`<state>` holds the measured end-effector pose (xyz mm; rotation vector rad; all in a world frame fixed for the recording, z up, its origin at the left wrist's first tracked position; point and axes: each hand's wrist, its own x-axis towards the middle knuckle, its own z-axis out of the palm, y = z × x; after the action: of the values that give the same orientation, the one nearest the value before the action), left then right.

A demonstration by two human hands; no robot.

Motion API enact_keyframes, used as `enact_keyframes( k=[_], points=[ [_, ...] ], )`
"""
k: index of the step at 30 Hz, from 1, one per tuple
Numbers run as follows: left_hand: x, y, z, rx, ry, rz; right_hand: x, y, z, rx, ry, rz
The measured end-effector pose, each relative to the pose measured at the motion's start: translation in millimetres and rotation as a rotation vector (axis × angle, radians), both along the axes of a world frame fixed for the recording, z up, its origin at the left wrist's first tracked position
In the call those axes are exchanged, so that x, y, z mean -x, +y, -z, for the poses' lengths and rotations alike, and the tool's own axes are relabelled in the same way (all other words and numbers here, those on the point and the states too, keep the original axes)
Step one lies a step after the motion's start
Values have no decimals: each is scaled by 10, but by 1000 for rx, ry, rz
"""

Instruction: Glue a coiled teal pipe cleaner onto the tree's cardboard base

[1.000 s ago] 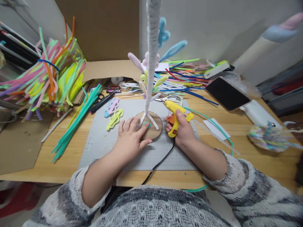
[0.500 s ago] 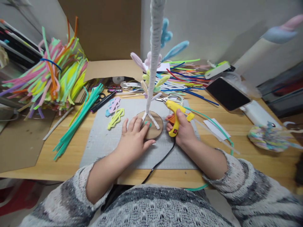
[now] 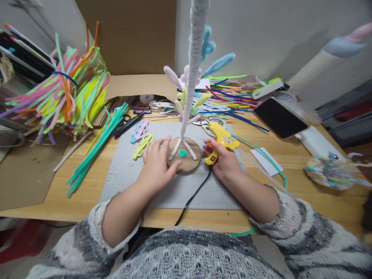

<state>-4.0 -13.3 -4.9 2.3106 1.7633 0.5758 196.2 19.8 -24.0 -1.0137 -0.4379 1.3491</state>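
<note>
A round wooden base (image 3: 190,164) lies on the grey cutting mat (image 3: 139,190), with a small teal disc (image 3: 183,154) on it. From the base rises a white wrapped stem (image 3: 192,69), forked into two feet at the bottom. Fuzzy pastel flowers and leaves (image 3: 207,44) show around and behind the stem. At the base's left edge, my left hand (image 3: 157,161) holds nothing, fingers apart; whether it touches the rim I cannot tell. My right hand (image 3: 226,162) grips a yellow glue gun (image 3: 219,141) just right of the base, its nozzle pointing away from me.
Left of the mat lie teal pipe cleaners (image 3: 99,149) and a big multicoloured bundle (image 3: 69,85). Zigzag pipe-cleaner pieces (image 3: 143,145) rest on the mat. Scissors (image 3: 216,122) lie behind the glue gun. A phone (image 3: 281,117) is on the right. The black cord (image 3: 193,197) crosses the mat.
My left hand has lifted off the teal disc and drawn back left to the base's edge, uncovering the disc. The glue gun has shifted slightly and its side has turned more into view.
</note>
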Motion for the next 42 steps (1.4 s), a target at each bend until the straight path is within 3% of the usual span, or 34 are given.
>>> enact_keyframes(
  k=[12, 20, 42],
  points=[
    [66, 103, -27, 165, 54, 28, 13, 32, -27, 131, 105, -2],
    [50, 9, -31, 16, 200, 179, 15, 40, -32, 129, 97, -4],
    [-6, -38, -8, 3, 307, 185, 18, 27, -12, 106, 82, -7]
  ],
)
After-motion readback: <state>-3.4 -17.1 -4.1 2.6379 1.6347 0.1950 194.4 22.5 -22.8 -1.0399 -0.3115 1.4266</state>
